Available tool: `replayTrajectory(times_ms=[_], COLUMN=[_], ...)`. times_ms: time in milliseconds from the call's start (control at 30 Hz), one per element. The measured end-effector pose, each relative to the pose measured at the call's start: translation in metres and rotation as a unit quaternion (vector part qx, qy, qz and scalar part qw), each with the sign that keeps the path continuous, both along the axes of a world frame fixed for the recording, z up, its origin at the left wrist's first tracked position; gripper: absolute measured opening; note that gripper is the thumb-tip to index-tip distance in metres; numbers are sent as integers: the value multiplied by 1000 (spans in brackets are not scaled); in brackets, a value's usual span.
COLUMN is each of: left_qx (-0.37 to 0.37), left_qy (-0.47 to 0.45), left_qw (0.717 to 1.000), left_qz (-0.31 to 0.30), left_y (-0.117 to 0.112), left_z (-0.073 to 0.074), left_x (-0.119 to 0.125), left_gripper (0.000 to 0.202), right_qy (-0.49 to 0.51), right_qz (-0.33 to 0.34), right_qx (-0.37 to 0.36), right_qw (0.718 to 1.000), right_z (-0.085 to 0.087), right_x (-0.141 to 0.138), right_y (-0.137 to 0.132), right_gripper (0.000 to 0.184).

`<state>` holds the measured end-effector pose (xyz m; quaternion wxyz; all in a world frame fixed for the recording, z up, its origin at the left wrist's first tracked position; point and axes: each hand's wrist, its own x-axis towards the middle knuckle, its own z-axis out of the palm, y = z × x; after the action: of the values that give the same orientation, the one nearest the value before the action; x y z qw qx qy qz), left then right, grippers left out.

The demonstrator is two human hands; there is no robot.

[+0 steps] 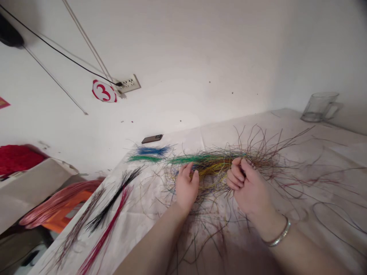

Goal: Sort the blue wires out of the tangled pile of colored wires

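Note:
A tangled heap of thin coloured wires [220,160] lies in the middle of the white table [286,130]: green, yellow, blue and dark red strands. My left hand [186,187] has its fingers curled into the heap's left part, touching yellow and blue strands. My right hand [248,183] is closed in a fist around a bunch of strands at the heap's centre. A silver bangle [279,235] sits on my right wrist.
Sorted wire bundles lie to the left: blue [153,150], green [143,158], black [114,198], red [110,225] and brown [80,225]. A dark phone [151,138] rests by the wall. A clear jug [319,107] stands far right. Pink wire coils [57,200] lie on an orange stool beside the table.

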<state>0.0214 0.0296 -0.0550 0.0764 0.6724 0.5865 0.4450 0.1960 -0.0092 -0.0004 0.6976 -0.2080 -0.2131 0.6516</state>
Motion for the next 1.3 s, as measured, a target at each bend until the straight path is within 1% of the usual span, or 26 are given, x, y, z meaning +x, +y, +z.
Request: replayTrajectory(times_ms=[67,133,200,300,400,500,567,667,733,867,1000,1167,1233,1300], left_qx=[5,14,23,47,88,114,116,100,93,96,87,59,62,70], left_qy=[-3,-4,-7,-23,-39,1,52,111,116,102,117,159,172,171], left_qw=[1000,1000,1000,999,994,989,980,952,940,940,929,911,905,907], left_qz=[0,-3,-4,-13,-43,-95,-156,-268,-306,-310,-341,-377,-384,-377], left_y=[-1,-1,-2,-5,-12,-24,-32,-39,-40,-40,-43,-47,-46,-45], left_z=[0,0,1,2,8,19,26,31,32,36,45,53,54,52], left_x=[1,1,2,3,5,9,14,21,25,25,25,28,28,26], left_gripper=[36,37,38,41,44,47,47,45,43,36,30,32,31,29], right_qy=[-2,-5,-12,-31,-34,-20,-19,-30,-41,-82,-103,-90,-78,-58], right_qz=[38,90,135,159,146,130,126,114,101,80,58,21,15,14], right_qx=[23,38,35,13,-17,-65,-90,-109,-113,-109,-114,-123,-132,-147], right_qw=[999,995,990,987,989,989,988,987,988,987,986,988,988,987], right_z=[0,-2,-4,-9,-15,-20,-22,-25,-26,-28,-31,-35,-35,-34], right_x=[1,0,-1,-5,-10,-11,-11,-11,-11,-12,-12,-8,-7,-7], right_y=[-1,-2,-3,-1,2,5,7,8,9,11,13,18,20,21], right_gripper=[17,16,16,19,18,17,16,19,24,27,27,24,22,23])
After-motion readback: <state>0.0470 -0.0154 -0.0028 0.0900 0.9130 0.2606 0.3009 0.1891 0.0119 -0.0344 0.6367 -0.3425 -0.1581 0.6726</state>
